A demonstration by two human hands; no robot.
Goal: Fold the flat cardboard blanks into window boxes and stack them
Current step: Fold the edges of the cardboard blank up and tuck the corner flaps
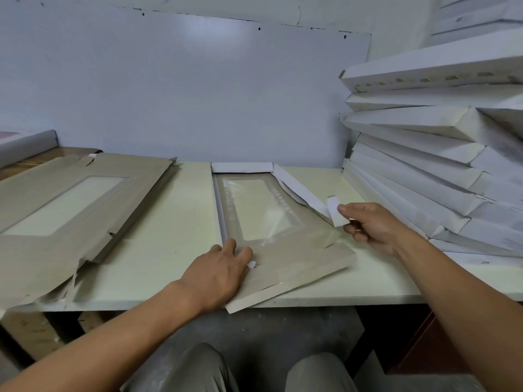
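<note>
- Half-folded window box blank (283, 250) lies mid-desk (184, 222), far wall raised
- Left hand (218, 273) presses its near panel, fingers flat; right hand (370, 224) pinches the corner tab (336, 212)
- Best keep panel pinned; tuck tab behind side wall (300, 190)

Soft, even indoor light; faint glare patch on wall (215, 35). Weak shadows. Wide-angle bending at edges. Slight blur overall, esp. stacked boxes (441, 154).

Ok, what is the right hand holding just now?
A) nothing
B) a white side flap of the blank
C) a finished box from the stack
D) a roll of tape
B: the right hand pinches a white flap at the edge of the blank.
</note>
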